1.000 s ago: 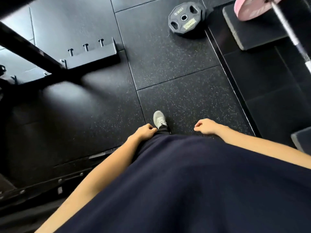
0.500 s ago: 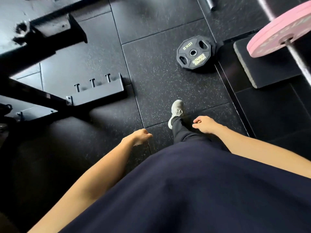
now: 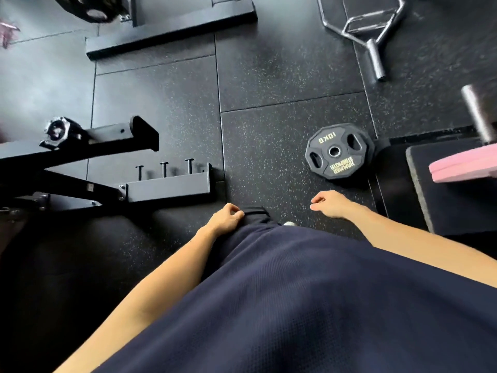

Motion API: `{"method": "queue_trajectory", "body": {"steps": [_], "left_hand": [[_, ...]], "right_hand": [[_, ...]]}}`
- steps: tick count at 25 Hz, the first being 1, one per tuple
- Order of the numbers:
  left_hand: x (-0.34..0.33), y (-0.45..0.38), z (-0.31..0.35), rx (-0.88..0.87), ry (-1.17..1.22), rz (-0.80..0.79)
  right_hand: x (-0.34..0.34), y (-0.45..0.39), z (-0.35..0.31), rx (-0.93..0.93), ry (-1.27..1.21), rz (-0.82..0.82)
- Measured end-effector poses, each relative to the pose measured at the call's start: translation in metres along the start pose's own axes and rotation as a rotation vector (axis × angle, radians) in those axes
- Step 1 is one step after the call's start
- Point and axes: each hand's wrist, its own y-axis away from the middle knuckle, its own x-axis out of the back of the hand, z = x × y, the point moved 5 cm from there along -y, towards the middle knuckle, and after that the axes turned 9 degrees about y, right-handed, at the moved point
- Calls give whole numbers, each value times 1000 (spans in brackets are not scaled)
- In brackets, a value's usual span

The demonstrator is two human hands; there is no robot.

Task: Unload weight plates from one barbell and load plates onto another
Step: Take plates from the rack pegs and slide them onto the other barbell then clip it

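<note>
Black plate (image 3: 339, 151) lies flat beyond loosely curled, empty left hand (image 3: 225, 219) and right hand (image 3: 329, 203).

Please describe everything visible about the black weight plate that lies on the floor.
The black weight plate lies flat on the speckled rubber floor, ahead of the right hand, untouched. It looks rubber-coated, many-sided, with a metal-ringed centre hole, two visible grip slots and pale lettering including "10KG". Its right edge is near a raised dark mat.

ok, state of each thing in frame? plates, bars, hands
10KG plate: flat on floor, untouched
pink plate: on edge, on black pad
hex bar: on floor, near sleeve bare
left hand: loosely curled, holds nothing
right hand: loosely curled, holds nothing
</note>
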Motion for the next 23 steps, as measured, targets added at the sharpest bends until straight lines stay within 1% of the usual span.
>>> {"method": "queue_trajectory", "body": {"steps": [2,5,8,10,12,14,16,19,23], "left_hand": [[22,-31,21,24,19,2],[51,-80,49,41,-28,-58],[102,-140,91,28,-50,-102],[157,-183,125,11,-84,-108],[213,-221,157,0,-100,-74],[268,-253,186,-23,-108,-32],[310,-275,210,-41,-99,-1],[370,-320,243,-55,-73,40],[430,-380,270,-5,3,52]], "right_hand": [[34,-34,-18,0,16,-25],[76,-83,-48,21,94,-63],[132,-139,-87,23,141,-68],[179,-179,-116,0,150,-49],[229,-211,-149,-7,153,-8],[278,-243,-180,-8,95,57],[314,-267,-208,0,59,87],[363,-318,-253,12,76,63],[425,-398,-317,68,179,6]]}}
